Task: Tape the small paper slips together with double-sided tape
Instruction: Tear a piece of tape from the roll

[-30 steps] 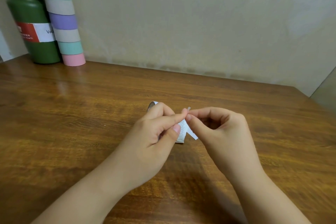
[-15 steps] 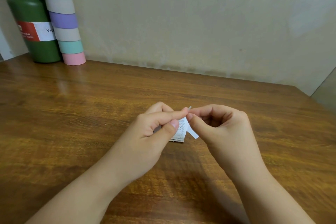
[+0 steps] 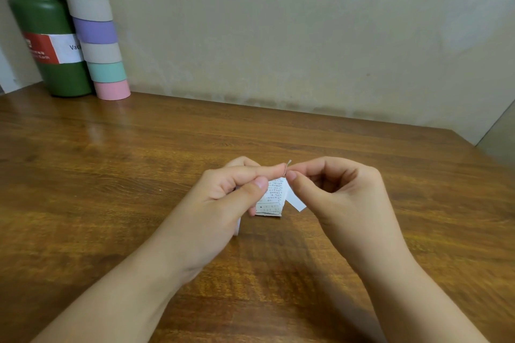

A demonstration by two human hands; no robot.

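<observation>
Slips (image 3: 271, 198), small and printed, sit stacked over the table (image 3: 139, 175), pinched in your left hand (image 3: 223, 203). Your right hand (image 3: 334, 195) nips a white strip (image 3: 296, 201) at their top edge. Your left palm hides the stack's rest. Far left: bottle (image 3: 50, 44), tape tower (image 3: 96, 30), tops cropped.

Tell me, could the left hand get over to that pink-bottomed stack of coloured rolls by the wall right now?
Probably not at once. The way across the table to the stack of rolls looks bare, but the left hand is pinching the printed slips and would have to let go first.
</observation>
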